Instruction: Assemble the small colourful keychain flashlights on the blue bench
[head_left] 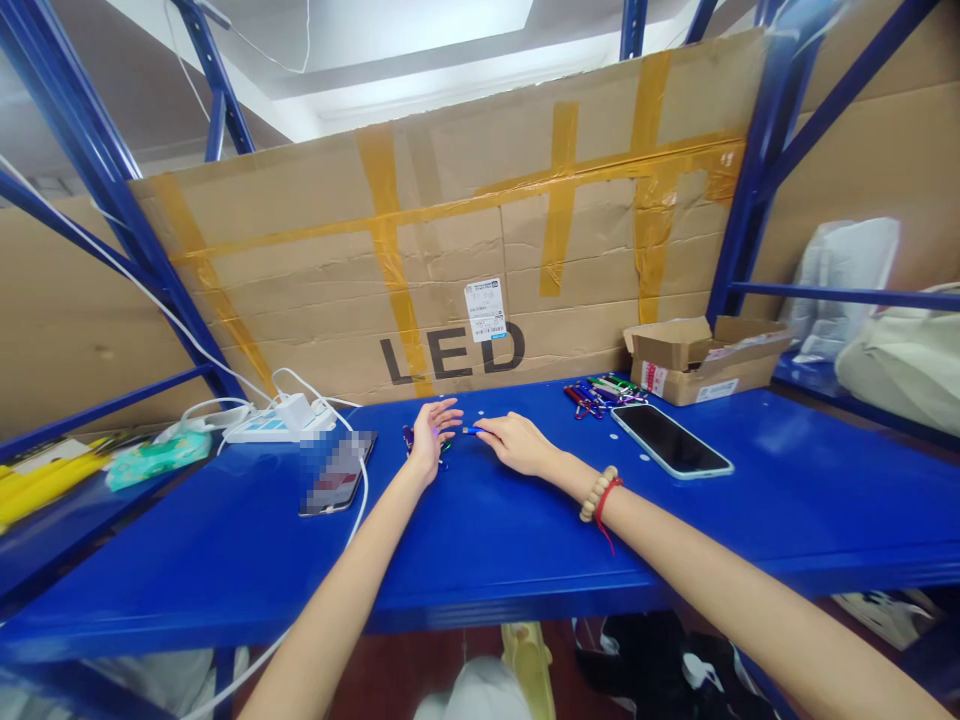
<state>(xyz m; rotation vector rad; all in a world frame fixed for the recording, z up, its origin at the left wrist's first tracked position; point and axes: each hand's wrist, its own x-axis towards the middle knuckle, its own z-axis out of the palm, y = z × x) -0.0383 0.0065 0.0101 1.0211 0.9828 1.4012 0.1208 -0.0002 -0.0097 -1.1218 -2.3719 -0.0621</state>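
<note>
My right hand, with beads and a red string at its wrist, pinches a small blue item with a pale tip. Its exact kind is too small to make out. Just left of that tip, my left hand is held with its fingers spread and nothing visibly gripped. Beneath and behind the left hand lie a few small dark and coloured pieces, mostly hidden by it. Farther right, a pile of shiny coloured metal clips, which look like carabiners, rests on the blue shelf.
A phone lies right of my hands, before an open cardboard box. On the left are another phone, a white cable and a power strip. A large taped carton stands behind; blue posts frame the sides.
</note>
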